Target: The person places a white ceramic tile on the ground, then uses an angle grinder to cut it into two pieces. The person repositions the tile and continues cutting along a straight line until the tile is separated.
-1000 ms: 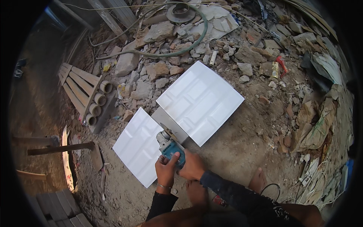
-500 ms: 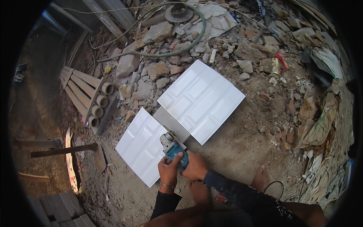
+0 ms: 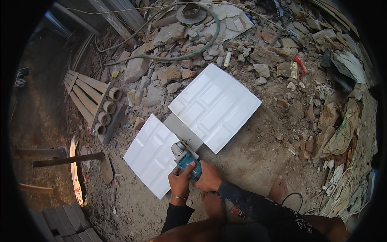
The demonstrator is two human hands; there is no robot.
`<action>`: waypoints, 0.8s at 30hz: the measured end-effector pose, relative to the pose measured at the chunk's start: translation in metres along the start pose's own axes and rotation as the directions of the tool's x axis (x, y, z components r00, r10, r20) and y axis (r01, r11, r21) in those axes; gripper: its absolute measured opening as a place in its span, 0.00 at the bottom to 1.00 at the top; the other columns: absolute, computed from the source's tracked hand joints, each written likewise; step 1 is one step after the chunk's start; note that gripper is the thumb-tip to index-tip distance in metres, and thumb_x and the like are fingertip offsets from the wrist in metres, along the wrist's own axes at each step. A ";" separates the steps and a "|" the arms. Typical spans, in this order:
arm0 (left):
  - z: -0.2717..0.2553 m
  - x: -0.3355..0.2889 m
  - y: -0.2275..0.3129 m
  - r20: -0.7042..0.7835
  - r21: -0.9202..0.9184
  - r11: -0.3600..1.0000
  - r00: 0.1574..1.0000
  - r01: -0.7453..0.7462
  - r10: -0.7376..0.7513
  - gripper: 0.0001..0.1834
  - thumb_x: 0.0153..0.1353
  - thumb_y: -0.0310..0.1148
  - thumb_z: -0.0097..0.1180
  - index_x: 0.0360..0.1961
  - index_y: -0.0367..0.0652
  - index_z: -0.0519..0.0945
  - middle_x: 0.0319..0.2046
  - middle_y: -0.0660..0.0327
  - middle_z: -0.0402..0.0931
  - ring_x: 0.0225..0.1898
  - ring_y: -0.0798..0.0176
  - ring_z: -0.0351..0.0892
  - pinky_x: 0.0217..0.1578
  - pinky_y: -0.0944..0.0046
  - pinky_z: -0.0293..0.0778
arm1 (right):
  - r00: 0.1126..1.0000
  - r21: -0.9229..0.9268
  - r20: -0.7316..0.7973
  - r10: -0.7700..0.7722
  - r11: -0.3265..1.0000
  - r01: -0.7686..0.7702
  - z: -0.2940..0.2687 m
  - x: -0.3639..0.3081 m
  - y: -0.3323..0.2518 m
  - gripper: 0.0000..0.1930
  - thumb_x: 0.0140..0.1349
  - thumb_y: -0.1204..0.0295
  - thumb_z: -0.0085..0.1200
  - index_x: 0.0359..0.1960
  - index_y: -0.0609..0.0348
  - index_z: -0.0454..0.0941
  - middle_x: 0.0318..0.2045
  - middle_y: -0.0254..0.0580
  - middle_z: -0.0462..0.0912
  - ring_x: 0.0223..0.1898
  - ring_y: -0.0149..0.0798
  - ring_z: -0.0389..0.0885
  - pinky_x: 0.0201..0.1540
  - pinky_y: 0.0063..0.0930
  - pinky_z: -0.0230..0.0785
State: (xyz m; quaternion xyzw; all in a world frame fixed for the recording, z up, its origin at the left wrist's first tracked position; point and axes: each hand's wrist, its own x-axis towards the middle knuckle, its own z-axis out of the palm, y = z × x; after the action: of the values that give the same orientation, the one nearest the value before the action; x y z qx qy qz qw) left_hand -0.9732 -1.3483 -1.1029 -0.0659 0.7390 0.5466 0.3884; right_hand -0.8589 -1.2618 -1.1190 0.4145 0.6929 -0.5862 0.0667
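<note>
An angle grinder [image 3: 187, 159] with a teal body and silver head is held between both hands, close to the inner edge of the smaller white tile [image 3: 150, 151]. My left hand [image 3: 179, 181] wraps round its left side, thumb lying along the body. From the right, my right hand [image 3: 209, 176] grips it too; the fingers underneath are hidden. The disc stands edge-on at the grinder's head; whether it touches the tile I cannot tell. A larger white tile [image 3: 217, 105] with a raised brick pattern lies up and to the right. A grey slab [image 3: 183, 130] shows between the two tiles.
Broken stones [image 3: 167, 74] and a green hose [image 3: 177, 59] cover the far ground. Bundled pipes [image 3: 92, 103] lie at left, above a hoe [image 3: 72, 160]. Crumpled sacking [image 3: 340, 129] and tangled pale wires [image 3: 338, 197] are at right. My bare feet [image 3: 279, 189] rest on the dirt nearby.
Almost everything stays in place. The grinder and both hands sit very slightly farther right, still gripping.
</note>
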 end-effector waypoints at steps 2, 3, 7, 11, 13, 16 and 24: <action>-0.001 -0.001 0.002 0.003 0.003 1.000 1.000 0.014 -0.014 0.34 0.54 0.30 0.81 0.53 0.21 0.74 0.36 0.60 0.83 0.34 0.71 0.81 0.34 0.71 0.75 | 1.000 -0.007 -0.012 -0.007 1.000 0.007 0.001 0.000 0.000 0.28 0.45 0.65 0.71 0.47 0.66 0.74 0.41 0.67 0.86 0.48 0.68 0.86 0.52 0.53 0.81; -0.001 -0.002 0.003 0.007 0.013 1.000 1.000 0.021 -0.021 0.36 0.54 0.30 0.81 0.55 0.19 0.72 0.38 0.58 0.84 0.35 0.70 0.83 0.36 0.71 0.77 | 1.000 -0.009 -0.016 -0.006 1.000 0.006 0.002 0.000 0.000 0.28 0.45 0.65 0.71 0.47 0.66 0.74 0.41 0.67 0.86 0.48 0.68 0.86 0.52 0.53 0.81; 0.000 -0.005 0.006 0.020 0.006 1.000 0.999 0.030 -0.030 0.38 0.54 0.30 0.81 0.56 0.17 0.71 0.40 0.58 0.84 0.36 0.69 0.83 0.37 0.69 0.78 | 1.000 -0.005 -0.004 -0.003 1.000 0.003 0.002 0.000 0.001 0.29 0.44 0.65 0.71 0.47 0.65 0.74 0.42 0.66 0.87 0.48 0.67 0.86 0.52 0.53 0.81; 0.004 -0.008 0.005 -0.002 0.024 1.000 1.000 -0.020 0.020 0.21 0.56 0.36 0.80 0.41 0.34 0.82 0.34 0.63 0.83 0.31 0.71 0.81 0.32 0.70 0.74 | 1.000 -0.043 0.001 0.002 0.999 -0.002 0.001 0.000 0.001 0.29 0.44 0.65 0.71 0.47 0.64 0.74 0.42 0.66 0.87 0.48 0.67 0.86 0.52 0.53 0.81; 0.004 -0.010 0.007 0.003 0.019 1.000 1.000 -0.024 0.024 0.20 0.56 0.36 0.80 0.40 0.35 0.82 0.34 0.64 0.82 0.30 0.71 0.81 0.31 0.70 0.73 | 1.000 -0.048 -0.006 -0.002 0.999 0.002 0.001 0.000 0.001 0.29 0.44 0.65 0.71 0.47 0.64 0.75 0.42 0.65 0.87 0.48 0.67 0.86 0.52 0.53 0.81; 0.004 -0.011 0.008 0.002 0.033 0.999 1.000 -0.017 0.017 0.20 0.56 0.36 0.80 0.39 0.36 0.81 0.33 0.65 0.82 0.30 0.72 0.80 0.31 0.70 0.72 | 1.000 -0.046 -0.011 -0.004 0.999 0.004 0.001 -0.001 0.001 0.29 0.44 0.65 0.72 0.48 0.64 0.75 0.42 0.65 0.87 0.49 0.67 0.86 0.53 0.53 0.81; 0.004 -0.011 0.006 -0.019 0.038 0.999 1.000 -0.016 0.017 0.19 0.55 0.36 0.80 0.38 0.38 0.81 0.33 0.65 0.82 0.30 0.71 0.80 0.31 0.70 0.72 | 1.000 -0.085 -0.002 -0.001 0.996 0.001 0.002 0.000 0.004 0.30 0.44 0.64 0.72 0.48 0.64 0.75 0.42 0.65 0.87 0.49 0.67 0.86 0.53 0.52 0.81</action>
State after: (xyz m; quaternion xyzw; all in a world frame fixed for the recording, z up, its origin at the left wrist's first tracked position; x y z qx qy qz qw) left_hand -0.9668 -1.3462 -1.0921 -0.0577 0.7536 0.5348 0.3777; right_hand -0.8573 -1.2632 -1.1224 0.4116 0.7174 -0.5559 0.0829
